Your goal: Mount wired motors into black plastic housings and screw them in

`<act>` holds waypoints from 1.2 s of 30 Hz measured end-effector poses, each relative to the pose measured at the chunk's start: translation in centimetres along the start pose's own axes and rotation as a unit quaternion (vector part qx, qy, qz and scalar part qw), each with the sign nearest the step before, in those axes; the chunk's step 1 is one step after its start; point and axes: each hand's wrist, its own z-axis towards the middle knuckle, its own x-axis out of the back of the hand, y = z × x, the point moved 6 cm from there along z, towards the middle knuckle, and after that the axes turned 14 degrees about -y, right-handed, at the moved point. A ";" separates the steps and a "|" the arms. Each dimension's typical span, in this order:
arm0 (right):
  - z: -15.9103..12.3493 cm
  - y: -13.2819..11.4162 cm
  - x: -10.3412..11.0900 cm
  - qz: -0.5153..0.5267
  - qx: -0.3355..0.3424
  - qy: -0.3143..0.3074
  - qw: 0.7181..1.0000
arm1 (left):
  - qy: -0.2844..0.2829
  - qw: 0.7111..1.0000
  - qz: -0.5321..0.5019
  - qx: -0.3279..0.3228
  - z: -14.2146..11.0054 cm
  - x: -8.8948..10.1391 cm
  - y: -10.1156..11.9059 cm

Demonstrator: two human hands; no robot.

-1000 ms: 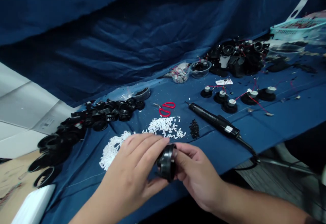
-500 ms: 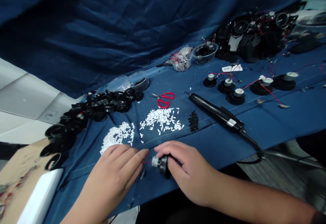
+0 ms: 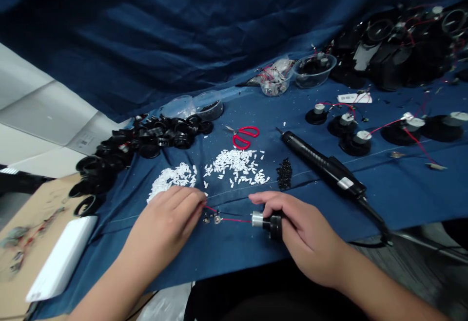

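My right hand (image 3: 307, 233) is closed round a small silver motor (image 3: 257, 219) with a black round part (image 3: 275, 226) on its end, index finger stretched out above it. From the motor a red wire (image 3: 236, 220) and a dark one run left to a small board or connector (image 3: 218, 219), whose kind I cannot make out. My left hand (image 3: 168, 216) pinches a red wire end (image 3: 209, 208) beside that piece; its fingertips are partly hidden. Piles of small white plastic pieces (image 3: 234, 161) lie just beyond my hands, near a heap of tiny black screws (image 3: 284, 174).
Red-handled scissors (image 3: 246, 137) and a black electric screwdriver (image 3: 321, 162) lie behind the piles. Black ring parts (image 3: 157, 138) are heaped at left by a white box (image 3: 62, 257). Wired motors on black bases (image 3: 355, 143) stand at right, clear tubs (image 3: 315, 72) farther back.
My hands have moved apart, drawing the wires out between them, and the small piece on the wires now shows. The motor has shifted right with my right hand. The view has turned slightly.
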 end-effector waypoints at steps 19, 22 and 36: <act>-4.9 -1.5 2.2 -0.065 0.090 0.331 0.937 | -0.019 0.962 -0.033 -0.271 13.7 7.4 9.4; -6.0 -1.0 2.3 -0.039 0.070 0.358 0.930 | -0.074 0.953 -0.009 -0.295 19.6 5.6 11.7; -5.2 2.6 4.2 0.383 0.005 0.313 0.869 | -0.063 0.933 0.007 -0.354 21.1 6.4 13.6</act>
